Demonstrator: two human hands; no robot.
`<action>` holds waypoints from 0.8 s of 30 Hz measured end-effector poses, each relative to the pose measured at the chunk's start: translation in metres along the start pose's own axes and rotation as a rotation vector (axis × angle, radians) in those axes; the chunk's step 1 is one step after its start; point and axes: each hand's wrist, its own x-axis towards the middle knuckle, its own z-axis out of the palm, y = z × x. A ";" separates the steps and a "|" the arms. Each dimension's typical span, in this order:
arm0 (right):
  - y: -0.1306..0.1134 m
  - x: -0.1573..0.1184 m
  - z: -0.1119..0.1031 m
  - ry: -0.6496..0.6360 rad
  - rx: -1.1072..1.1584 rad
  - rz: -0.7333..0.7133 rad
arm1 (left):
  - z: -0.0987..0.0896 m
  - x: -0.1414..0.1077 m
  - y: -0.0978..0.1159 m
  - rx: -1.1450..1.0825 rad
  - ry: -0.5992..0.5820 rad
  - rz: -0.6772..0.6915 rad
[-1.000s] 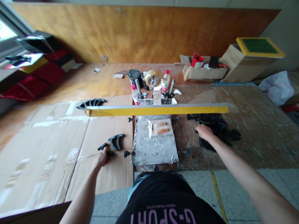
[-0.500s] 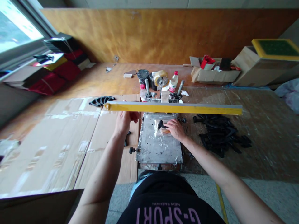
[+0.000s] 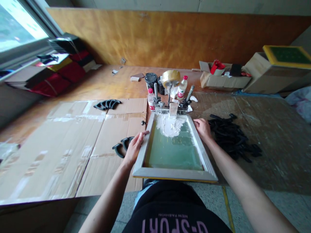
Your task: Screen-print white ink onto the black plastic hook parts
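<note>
A screen printing frame with a pale metal rim and green mesh lies lowered in front of me. White paste is smeared over the far part of its mesh. My left hand is closed on the left rim, fingertips on top of it. At the right rim, nearer the far end, my right hand has its bent fingers against the edge; its undersides are hidden. A squeegee-like pale block stands at the far end, by the hinge clamps. The metal plate beneath is covered by the frame.
Curved black handles lie on cardboard beside my left hand, with a row of similar handles farther back. A pile of black handles lies to the right. Bottles, dark tubs and a tape roll stand behind.
The frame has swung down from its raised position over the plate. My right hand has left the black handle on the plate and moved to the right rim; another handle shows at left.
</note>
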 end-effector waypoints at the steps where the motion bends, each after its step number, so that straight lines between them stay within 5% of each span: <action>1: -0.005 0.011 -0.003 0.070 0.013 -0.001 | 0.000 -0.002 -0.013 0.009 -0.009 -0.030; 4: -0.040 0.044 0.001 0.161 0.040 -0.170 | 0.005 0.001 -0.053 -0.029 -0.028 -0.102; 8: -0.085 0.069 0.020 -0.030 -0.038 -0.284 | 0.010 0.010 -0.087 0.036 0.014 -0.101; 12: -0.095 0.046 0.029 -0.224 -0.129 -0.312 | 0.011 0.011 -0.090 0.087 0.032 -0.103; 17: -0.088 0.010 0.009 -0.351 -0.071 -0.697 | 0.012 0.008 -0.085 0.073 0.046 -0.100; 19: -0.087 0.011 0.003 -0.389 -0.014 -0.746 | 0.012 0.008 -0.085 0.067 0.040 -0.106; 24: -0.087 0.003 0.015 -0.205 -0.002 -0.630 | 0.010 0.007 -0.082 0.073 0.024 -0.137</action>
